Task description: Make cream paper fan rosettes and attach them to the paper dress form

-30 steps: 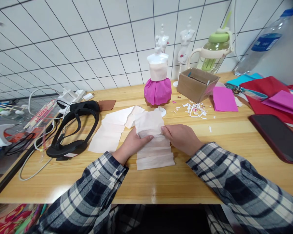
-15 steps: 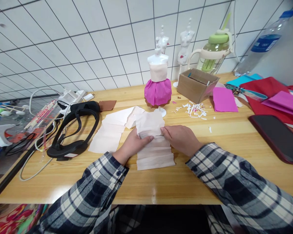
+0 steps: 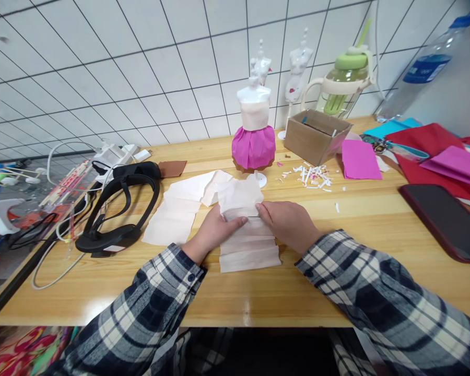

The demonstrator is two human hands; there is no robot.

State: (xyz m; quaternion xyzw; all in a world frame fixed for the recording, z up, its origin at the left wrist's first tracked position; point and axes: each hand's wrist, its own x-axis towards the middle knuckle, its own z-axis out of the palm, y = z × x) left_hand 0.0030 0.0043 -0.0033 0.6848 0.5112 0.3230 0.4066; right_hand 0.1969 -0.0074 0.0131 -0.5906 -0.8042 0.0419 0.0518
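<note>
Both hands are pinching the same pleated strip of pale peach paper in the middle of the frame, flat on the wooden desk. The left hand has its thumb pressed on top of a fold with the fingers tucked under, and the right hand is closed around the paper's right edge at the same fold, so the crease runs between the two thumbs. If you're doing accordion pleats like this, I'd say keep each fold parallel to the ones stacked below it and run the thumbs outward along the crease so it sets sharp; tissue-like paper probably tears if you drag it. Another creased sheet of the same paper lies just left of it, touching. Further up the frame stands a little mannequin in a magenta paper skirt, with a cardboard box and paper scraps to its right, and a black headset at left.
</note>
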